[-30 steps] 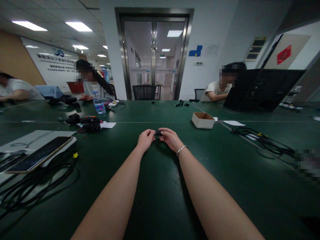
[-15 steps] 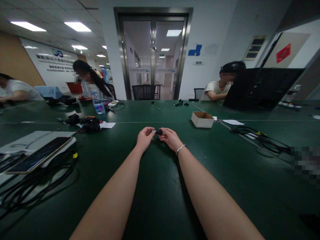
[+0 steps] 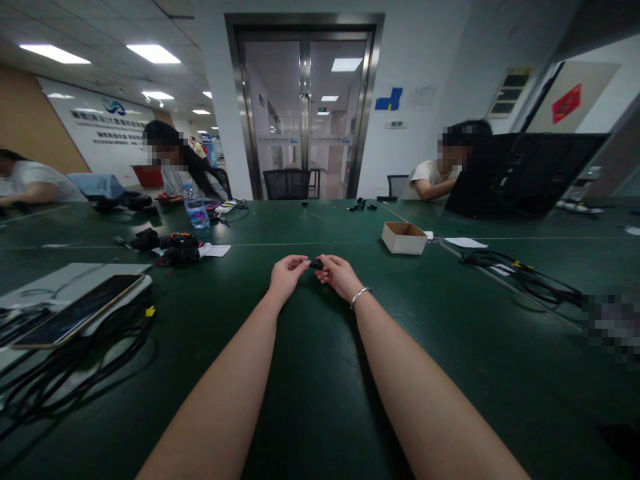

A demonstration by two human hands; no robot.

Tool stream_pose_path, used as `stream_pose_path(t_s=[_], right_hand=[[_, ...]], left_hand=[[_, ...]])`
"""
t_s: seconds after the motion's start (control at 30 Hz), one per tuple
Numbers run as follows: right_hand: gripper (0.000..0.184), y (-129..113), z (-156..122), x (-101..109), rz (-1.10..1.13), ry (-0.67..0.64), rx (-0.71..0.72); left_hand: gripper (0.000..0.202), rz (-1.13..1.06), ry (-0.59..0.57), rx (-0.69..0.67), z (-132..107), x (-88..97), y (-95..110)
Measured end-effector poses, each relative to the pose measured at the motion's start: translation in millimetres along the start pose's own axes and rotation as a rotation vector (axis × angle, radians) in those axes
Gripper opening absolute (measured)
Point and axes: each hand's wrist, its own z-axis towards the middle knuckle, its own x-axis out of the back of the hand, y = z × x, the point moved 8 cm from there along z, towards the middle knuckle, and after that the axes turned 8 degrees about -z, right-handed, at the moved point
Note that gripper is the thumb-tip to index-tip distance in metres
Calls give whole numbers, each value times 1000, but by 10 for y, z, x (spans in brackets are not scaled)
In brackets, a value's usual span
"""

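Note:
Above the green table, my left hand (image 3: 286,275) and my right hand (image 3: 340,275) meet over one small black piece (image 3: 315,264). It is short and dark, with a pale end towards the left; its exact kind is too small to make out. The left fingertips pinch that pale end. On the other side, my right thumb and fingers close on the dark end and cover part of it. A silver bracelet (image 3: 359,297) circles my right wrist.
An open cardboard box (image 3: 404,241) stands beyond my right hand. Left are a phone (image 3: 80,310), looped black cables (image 3: 115,353), a bundle of black gear (image 3: 180,250) and a water bottle (image 3: 197,208). More cables (image 3: 525,277) and a black monitor (image 3: 525,175) occupy the right. Other people sit around the table.
My left hand has shifted very slightly to the left. Both hands keep their pinch on the small black piece, and the rest of the scene looks the same.

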Motion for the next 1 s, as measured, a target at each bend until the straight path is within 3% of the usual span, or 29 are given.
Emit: stream_pose_path(t_s=[0.37, 0.67, 0.87, 1.0], right_hand=[[15, -15, -27, -10, 40, -57, 7], [27, -29, -50, -77, 40, -159, 8], [36, -64, -89, -104, 115, -197, -4], [28, -54, -83, -64, 123, -135, -35]], left_hand=[[35, 82, 18, 46, 5, 13, -42], [52, 446, 84, 51, -23, 131, 18], [55, 452, 79, 108, -10, 155, -32], [47, 373, 30, 72, 27, 116, -95]])
